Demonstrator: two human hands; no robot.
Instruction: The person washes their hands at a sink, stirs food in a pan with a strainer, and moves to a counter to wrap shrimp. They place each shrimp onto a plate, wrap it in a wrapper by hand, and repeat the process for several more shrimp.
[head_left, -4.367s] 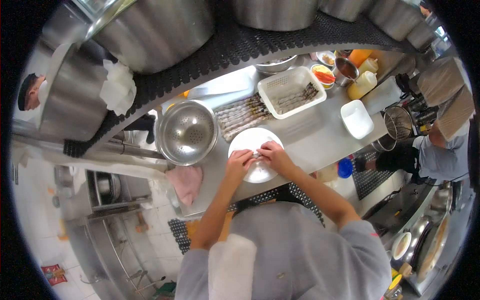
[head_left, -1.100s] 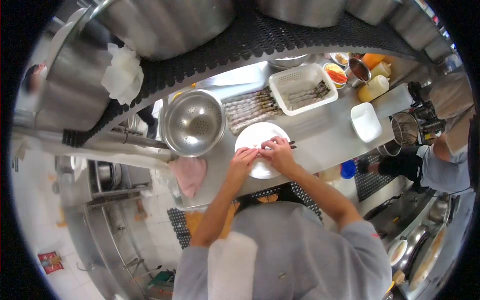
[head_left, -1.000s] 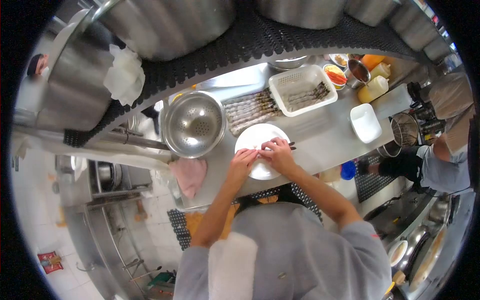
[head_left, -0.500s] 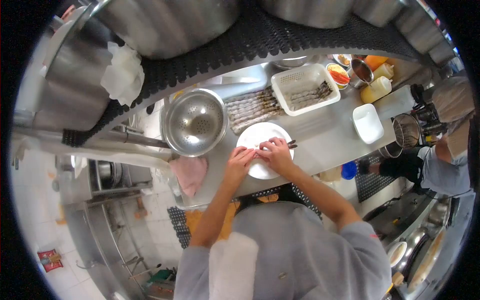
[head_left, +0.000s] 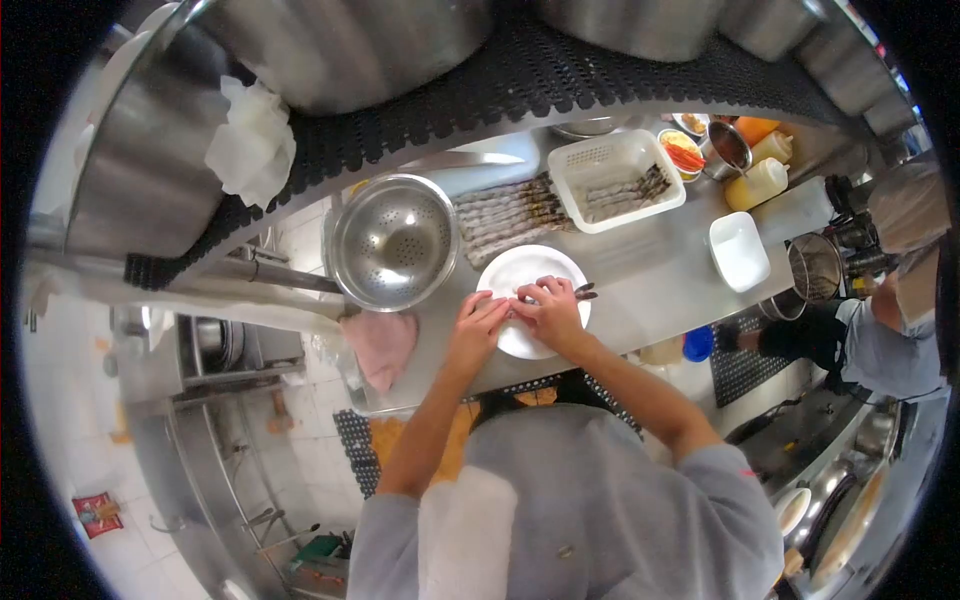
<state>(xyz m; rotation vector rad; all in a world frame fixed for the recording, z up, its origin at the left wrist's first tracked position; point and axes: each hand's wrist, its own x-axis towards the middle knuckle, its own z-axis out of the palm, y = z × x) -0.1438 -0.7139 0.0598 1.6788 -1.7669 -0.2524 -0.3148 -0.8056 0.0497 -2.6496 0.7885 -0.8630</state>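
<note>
Over a white plate (head_left: 540,262) on the steel counter, my two hands meet with their fingertips together. My right hand (head_left: 550,312) is closed around a shrimp (head_left: 586,292), whose dark tail sticks out past the fingers on the right. My left hand (head_left: 480,325) pinches at the shrimp's other end, which the fingers mostly hide. Behind the plate, several shrimp (head_left: 510,215) lie side by side in a row. More shrimp (head_left: 628,193) rest inside a white perforated basket (head_left: 600,152).
A steel colander (head_left: 395,243) stands left of the plate, with a pink cloth (head_left: 380,348) below it. To the right are a white square bowl (head_left: 739,252) and squeeze bottles (head_left: 757,185). A shelf (head_left: 560,75) with large pots overhangs the counter. Another person (head_left: 890,330) stands at far right.
The view has shifted very slightly. Both hands stay together over the plate, with at most a small movement of the fingers around the shrimp.
</note>
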